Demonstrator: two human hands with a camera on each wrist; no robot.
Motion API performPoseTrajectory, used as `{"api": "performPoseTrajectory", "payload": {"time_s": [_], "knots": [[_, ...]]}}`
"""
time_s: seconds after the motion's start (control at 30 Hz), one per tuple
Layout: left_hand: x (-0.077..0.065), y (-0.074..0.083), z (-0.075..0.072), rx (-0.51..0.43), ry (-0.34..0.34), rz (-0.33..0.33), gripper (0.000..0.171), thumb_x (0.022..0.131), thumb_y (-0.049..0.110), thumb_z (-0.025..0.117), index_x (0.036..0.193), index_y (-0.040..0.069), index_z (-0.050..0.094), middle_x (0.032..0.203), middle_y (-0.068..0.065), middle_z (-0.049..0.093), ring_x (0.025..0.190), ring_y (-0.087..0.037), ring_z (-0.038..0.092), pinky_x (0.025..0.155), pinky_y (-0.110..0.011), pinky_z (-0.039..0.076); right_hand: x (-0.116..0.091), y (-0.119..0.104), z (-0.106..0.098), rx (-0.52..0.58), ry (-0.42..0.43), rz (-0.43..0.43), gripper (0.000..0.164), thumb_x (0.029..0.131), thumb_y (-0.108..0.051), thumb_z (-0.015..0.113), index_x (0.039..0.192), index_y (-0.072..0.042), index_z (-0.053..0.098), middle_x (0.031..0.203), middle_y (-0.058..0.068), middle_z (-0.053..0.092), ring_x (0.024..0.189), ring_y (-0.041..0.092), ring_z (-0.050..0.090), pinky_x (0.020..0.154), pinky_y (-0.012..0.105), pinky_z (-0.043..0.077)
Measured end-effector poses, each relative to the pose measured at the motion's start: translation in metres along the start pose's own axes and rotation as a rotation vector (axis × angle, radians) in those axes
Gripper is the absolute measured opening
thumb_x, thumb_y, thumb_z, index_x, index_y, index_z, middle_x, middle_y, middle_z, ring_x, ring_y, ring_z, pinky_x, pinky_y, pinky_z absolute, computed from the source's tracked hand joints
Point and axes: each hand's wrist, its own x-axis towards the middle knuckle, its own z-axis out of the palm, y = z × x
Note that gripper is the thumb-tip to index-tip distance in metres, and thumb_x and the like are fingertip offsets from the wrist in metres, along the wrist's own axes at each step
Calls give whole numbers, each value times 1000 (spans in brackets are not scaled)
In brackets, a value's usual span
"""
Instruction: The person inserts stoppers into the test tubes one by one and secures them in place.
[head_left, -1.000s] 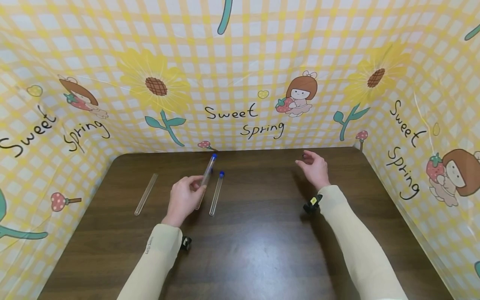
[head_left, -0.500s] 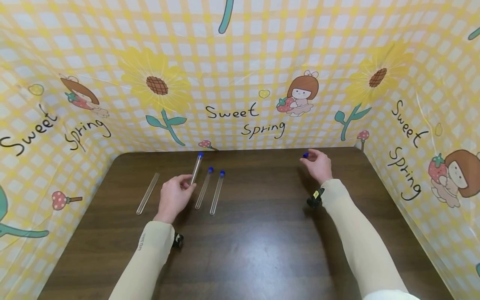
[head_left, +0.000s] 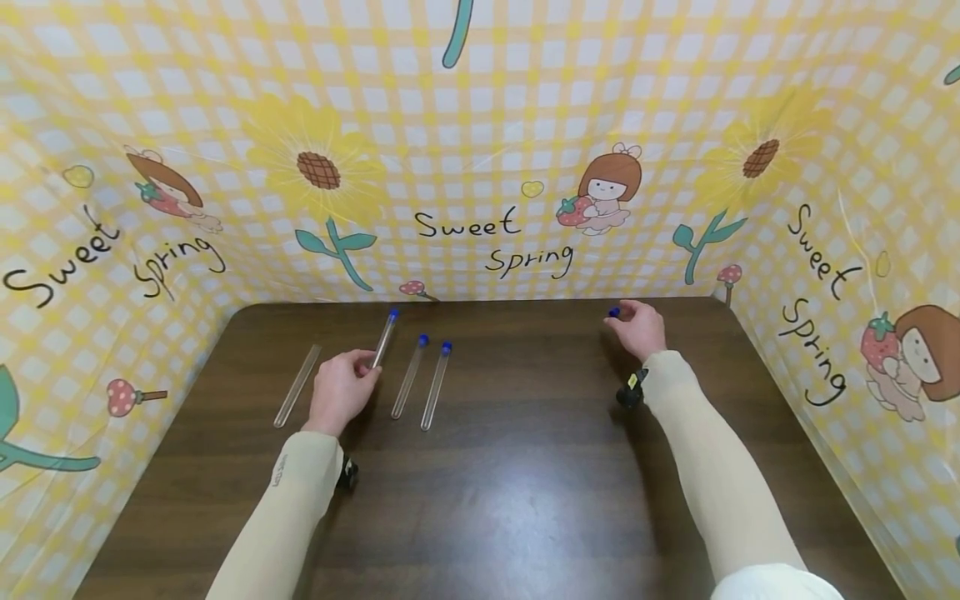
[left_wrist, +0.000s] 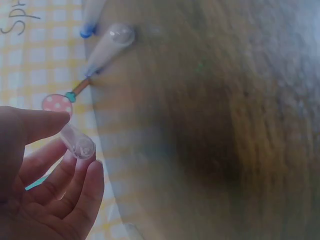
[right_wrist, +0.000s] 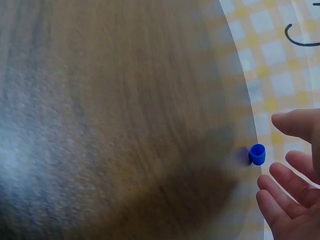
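Observation:
My left hand [head_left: 343,390] pinches a clear test tube [head_left: 385,337] with a blue cap between thumb and fingers. The tube slants away from me, and its rounded lower end [left_wrist: 84,148] faces the left wrist camera. Two more blue-capped test tubes, one nearer [head_left: 408,379] and one farther right [head_left: 437,387], lie side by side to the right of this hand. To its left lies an uncapped test tube [head_left: 297,387]. At the far right, my right hand [head_left: 639,329] is by a loose blue cap [right_wrist: 257,154], thumb and fingers spread apart and none closed round it.
The dark wooden table [head_left: 517,467] is enclosed at the back and sides by a yellow checked cloth [head_left: 480,125]. The loose cap sits close to the table's back edge.
My left hand has moved left with its tube, away from the two capped tubes. My right hand has shifted slightly right, and the blue cap beside its fingers now shows more plainly.

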Motion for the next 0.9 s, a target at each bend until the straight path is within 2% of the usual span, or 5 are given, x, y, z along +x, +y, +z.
{"api": "performPoseTrajectory", "payload": {"time_s": [0.3,0.53,0.73,0.9], "knots": [[8,-13,3,53,-83,-79,31,95,20,71,120,3,72,86,-4,69,76,-26,62,67,-45,49,7,0,1,-77,-29,-19,57,95,-20,71,140,10,53,132,28,60,121,43,56,105,52,40],[12,-13,6,62,-151,-108,32,96,19,71,122,1,71,87,-7,70,76,-25,64,67,-44,51,9,-4,-1,-141,-69,-40,56,96,-19,69,139,12,52,135,30,57,125,44,53,107,52,39],[17,-13,11,61,-156,-106,30,94,19,73,119,2,73,86,-6,70,75,-25,64,66,-45,51,16,0,-2,-241,-74,-58,58,95,-20,70,139,12,53,136,34,53,127,48,49,107,54,37],[17,-14,13,66,-156,-117,31,93,20,74,119,2,73,86,-6,71,77,-26,65,68,-46,51,21,4,0,-265,-92,-62,57,94,-20,71,140,10,53,138,34,51,129,49,47,107,56,36]]}}
